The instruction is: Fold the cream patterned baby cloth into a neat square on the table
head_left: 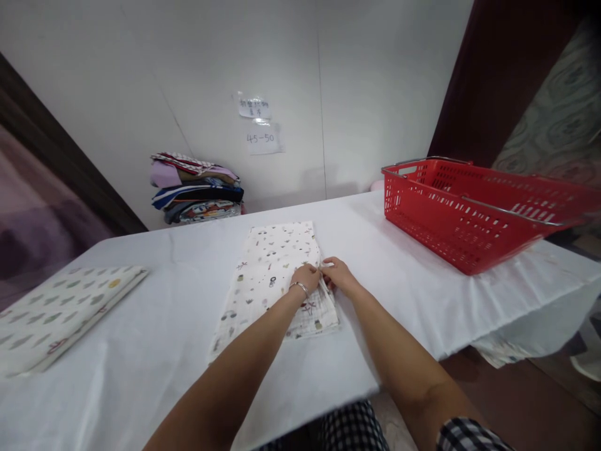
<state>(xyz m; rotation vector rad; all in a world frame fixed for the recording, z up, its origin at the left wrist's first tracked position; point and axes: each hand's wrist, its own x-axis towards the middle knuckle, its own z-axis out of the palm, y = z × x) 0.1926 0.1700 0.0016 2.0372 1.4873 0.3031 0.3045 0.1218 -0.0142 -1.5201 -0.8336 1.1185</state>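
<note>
Starting at the left edge of the table (141,351), which is covered in a plain white cloth, we've got a folded leaf-print cloth (61,310) lying flat, partly running out of view. Behind that side there's a dark wood panel slanting up the wall. Further back, against the far edge near the white wall, sits a stack of folded fabrics (197,188) in mixed colours, stripes and pinks on top. Above it, two paper notes (258,128) are taped to the wall, the lower one reading 45-50.

Middle of the table is where our hands are. The printed muslin cloth (267,275) lies folded into a long strip running from the near edge toward the far one, white with tiny scattered motifs. Our left hand (306,277), with a thin bracelet on the wrist, rests on its right edge, fingers curled down and pinching the fabric layers. Our right hand (339,274) is right beside it, fingertips touching the same edge and pinched on the cloth too.

Off to the right, a red plastic shopping basket (469,213) with metal handles sits at the right edge, well apart from the cloth. Behind it hangs a dark maroon curtain.
</note>
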